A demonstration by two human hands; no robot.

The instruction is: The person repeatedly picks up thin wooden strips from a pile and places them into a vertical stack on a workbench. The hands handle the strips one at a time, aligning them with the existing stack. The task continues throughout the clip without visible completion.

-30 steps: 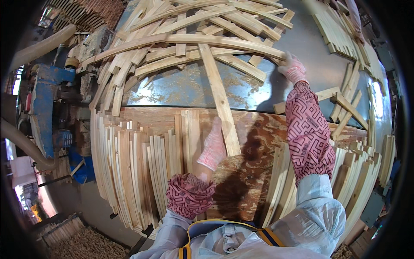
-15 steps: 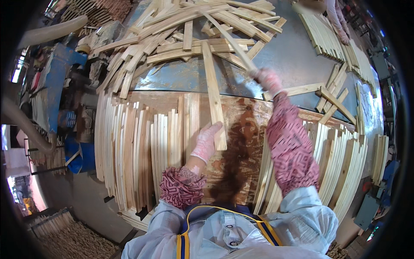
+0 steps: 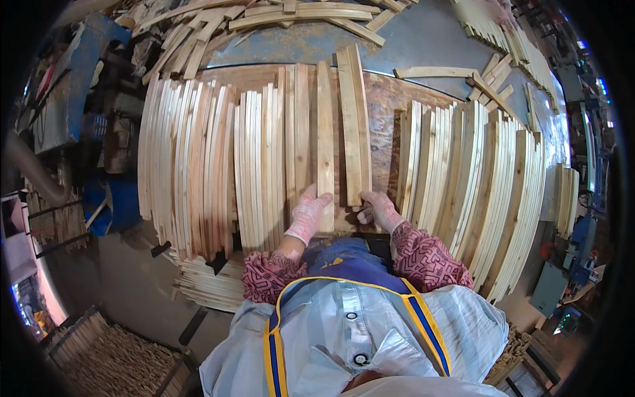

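Observation:
My left hand, in a pale glove with reddish stains, is closed on the near end of a wooden slat. That slat points away from me, beside the upright left row of slats. In my right hand, gloved alike, is the near end of a second wooden slat, its fingers curled at the corner. A strip of bare brown board shows between the two slats. To the right of my right hand stands another row of slats on the brown wooden board.
Beyond the board, loose slats lie heaped on a grey metal table. A few crossed slats rest at its right. Blue machinery and a blue bin stand at left; a crate of wood pieces is lower left.
My right hand has come back from the heap with a slat, now lying lengthwise before me. My left hand's slat has straightened alongside the left row. The view has tilted down.

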